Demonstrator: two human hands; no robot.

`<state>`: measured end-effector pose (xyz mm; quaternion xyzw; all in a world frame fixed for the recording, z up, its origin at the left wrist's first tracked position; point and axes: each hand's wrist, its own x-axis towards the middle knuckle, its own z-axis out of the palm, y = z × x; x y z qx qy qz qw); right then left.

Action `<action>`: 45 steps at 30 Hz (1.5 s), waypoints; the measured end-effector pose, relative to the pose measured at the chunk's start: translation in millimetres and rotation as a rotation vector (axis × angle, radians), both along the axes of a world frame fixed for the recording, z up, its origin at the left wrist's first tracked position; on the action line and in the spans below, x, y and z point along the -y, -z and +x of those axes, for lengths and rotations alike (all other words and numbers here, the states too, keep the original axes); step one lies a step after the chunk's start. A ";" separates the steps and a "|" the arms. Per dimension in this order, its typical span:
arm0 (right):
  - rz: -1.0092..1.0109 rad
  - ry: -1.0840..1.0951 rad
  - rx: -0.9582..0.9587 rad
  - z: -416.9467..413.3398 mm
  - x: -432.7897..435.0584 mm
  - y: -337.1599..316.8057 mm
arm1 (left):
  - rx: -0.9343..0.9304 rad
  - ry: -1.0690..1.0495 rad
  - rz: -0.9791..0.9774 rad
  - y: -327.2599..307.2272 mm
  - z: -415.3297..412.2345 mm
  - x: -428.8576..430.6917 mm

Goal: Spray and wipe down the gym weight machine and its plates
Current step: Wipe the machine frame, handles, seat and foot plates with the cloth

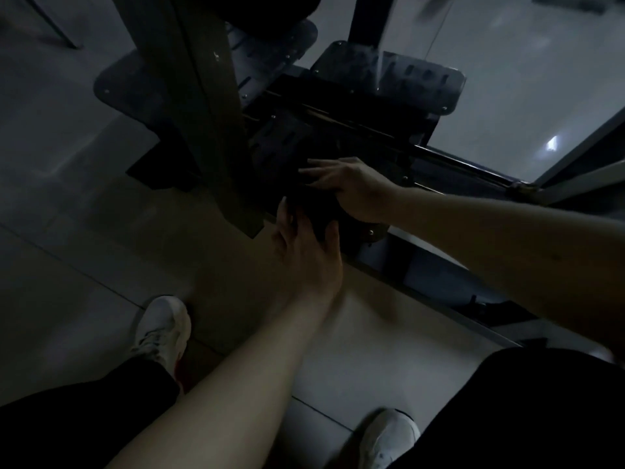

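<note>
No text, label, brand or number legible. Frame very dark. Weight machine (209,96) surfaces show no readable markings.

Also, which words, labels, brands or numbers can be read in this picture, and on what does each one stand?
None can be read. The weight machine, its dark plates, the white shoes, the left hand and the right hand show no legible text; the picture is dim and blurred.

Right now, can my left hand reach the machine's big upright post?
Probably yes: the left hand is just right of the upright post near its foot, and nothing visible lies between them.
</note>
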<state>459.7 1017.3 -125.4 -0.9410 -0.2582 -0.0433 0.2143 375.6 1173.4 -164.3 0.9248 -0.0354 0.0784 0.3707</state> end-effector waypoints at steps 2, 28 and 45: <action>0.074 0.082 0.001 -39.4 25.2 -0.8 | 0.009 -0.011 -0.054 3.7 2.9 2.5; 0.643 0.280 -0.198 -110.0 25.8 -16.0 | 0.073 0.350 0.086 -56.5 8.7 -4.9; 0.330 0.682 -0.033 -91.7 56.2 -1.2 | 0.197 0.580 0.461 -46.0 14.9 32.6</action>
